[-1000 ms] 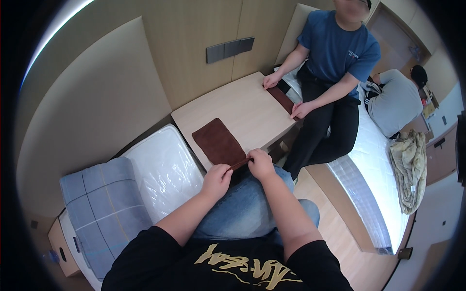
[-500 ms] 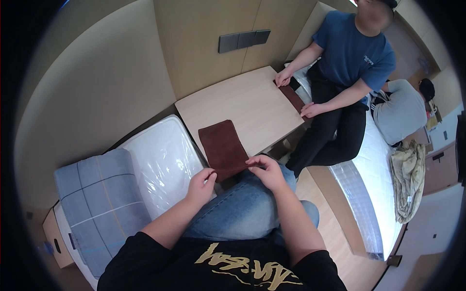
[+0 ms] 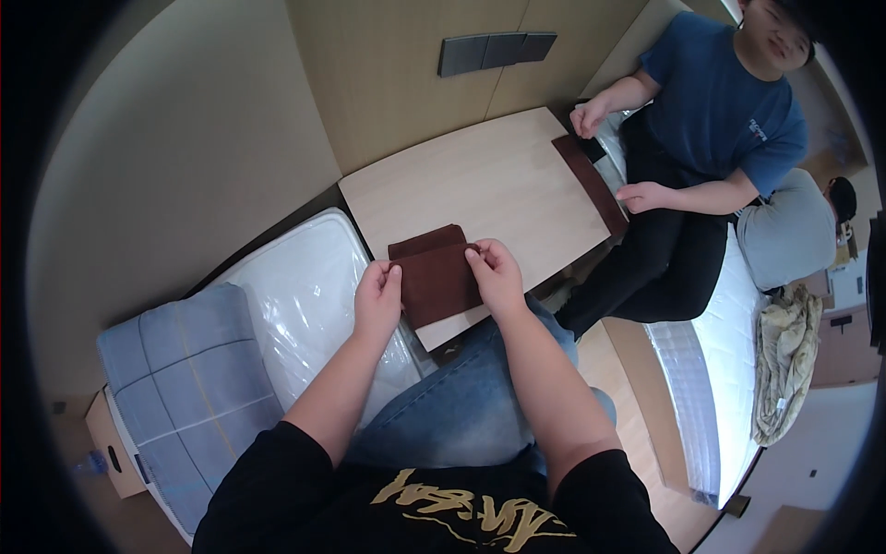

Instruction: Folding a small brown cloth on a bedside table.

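Note:
A dark brown cloth point(image 3: 436, 275) lies near the front edge of a light wooden table point(image 3: 489, 185), its near half folded over the far half. My left hand point(image 3: 378, 300) pinches the folded edge at the cloth's left side. My right hand point(image 3: 496, 275) pinches the same edge on the right. Both hands rest on the cloth, thumbs toward each other.
Another person in a blue shirt point(image 3: 729, 102) sits at the table's far right, hands near a second brown cloth point(image 3: 591, 180). A plastic-wrapped white mattress point(image 3: 305, 305) and a blue-grey checked pillow point(image 3: 175, 388) lie to my left. A cardboard box point(image 3: 111, 443) stands at the lower left.
My hands lifted the cloth's near edge and carried it forward over the far part, so the cloth now lies folded and shorter. The view also shifted closer to the table.

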### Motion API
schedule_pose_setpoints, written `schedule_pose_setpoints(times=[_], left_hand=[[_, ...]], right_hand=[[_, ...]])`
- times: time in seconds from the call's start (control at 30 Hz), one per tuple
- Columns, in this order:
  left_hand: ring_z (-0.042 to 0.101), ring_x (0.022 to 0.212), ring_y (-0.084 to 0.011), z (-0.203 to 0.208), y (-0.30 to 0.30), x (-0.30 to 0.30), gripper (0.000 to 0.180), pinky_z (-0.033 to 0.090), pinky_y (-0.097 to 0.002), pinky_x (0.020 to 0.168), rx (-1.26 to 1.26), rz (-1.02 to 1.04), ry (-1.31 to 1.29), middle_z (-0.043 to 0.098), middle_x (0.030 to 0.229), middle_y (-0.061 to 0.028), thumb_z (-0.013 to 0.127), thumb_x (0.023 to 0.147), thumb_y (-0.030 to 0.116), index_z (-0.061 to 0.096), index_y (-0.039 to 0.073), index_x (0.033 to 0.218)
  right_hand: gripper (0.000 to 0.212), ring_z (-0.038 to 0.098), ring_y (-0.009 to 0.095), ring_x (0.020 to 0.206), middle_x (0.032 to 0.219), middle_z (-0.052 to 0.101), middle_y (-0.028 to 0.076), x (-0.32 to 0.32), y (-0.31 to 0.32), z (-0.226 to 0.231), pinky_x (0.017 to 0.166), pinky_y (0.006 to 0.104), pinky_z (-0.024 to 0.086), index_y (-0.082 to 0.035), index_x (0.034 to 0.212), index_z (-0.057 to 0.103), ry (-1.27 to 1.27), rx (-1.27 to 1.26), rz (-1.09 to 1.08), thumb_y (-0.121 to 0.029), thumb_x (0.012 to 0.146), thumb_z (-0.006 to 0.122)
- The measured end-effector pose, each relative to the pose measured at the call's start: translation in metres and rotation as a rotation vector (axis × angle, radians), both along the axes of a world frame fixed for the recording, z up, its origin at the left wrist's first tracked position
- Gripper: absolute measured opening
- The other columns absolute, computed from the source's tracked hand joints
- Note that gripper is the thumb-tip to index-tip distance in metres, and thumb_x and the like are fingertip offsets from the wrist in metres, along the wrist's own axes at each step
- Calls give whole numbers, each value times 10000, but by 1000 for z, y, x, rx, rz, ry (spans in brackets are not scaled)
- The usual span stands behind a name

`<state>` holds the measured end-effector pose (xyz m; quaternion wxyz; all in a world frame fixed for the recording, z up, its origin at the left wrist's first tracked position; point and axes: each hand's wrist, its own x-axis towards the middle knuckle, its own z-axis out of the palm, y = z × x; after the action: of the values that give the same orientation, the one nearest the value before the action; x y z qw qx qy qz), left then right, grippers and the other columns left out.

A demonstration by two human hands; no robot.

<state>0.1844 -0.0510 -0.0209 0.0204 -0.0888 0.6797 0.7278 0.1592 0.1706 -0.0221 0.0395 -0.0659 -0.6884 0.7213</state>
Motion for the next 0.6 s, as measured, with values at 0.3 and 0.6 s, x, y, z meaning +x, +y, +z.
schedule_pose_setpoints(times=[0.3, 0.6], left_hand=[[592, 613, -78, -6, -7, -36, 183, 493, -267, 487, -110, 76, -126, 666, 812, -20, 632, 1119, 201, 636, 22, 1083], [548, 531, -84, 4, -5, -45, 196, 468, -276, 448, -203, 79, -232, 628, 727, -21, 669, 1099, 200, 624, 18, 1044]], right_hand=[[231, 661, 286, 720, 777, 671, 111, -40, -15, -13, 686, 417, 536, -59, 1086, 707, -20, 585, -64, -263, 999, 773], [243, 697, 322, 759, 802, 709, 112, -46, -17, -5, 701, 453, 548, -68, 1024, 694, -117, 666, -77, -293, 985, 778]])
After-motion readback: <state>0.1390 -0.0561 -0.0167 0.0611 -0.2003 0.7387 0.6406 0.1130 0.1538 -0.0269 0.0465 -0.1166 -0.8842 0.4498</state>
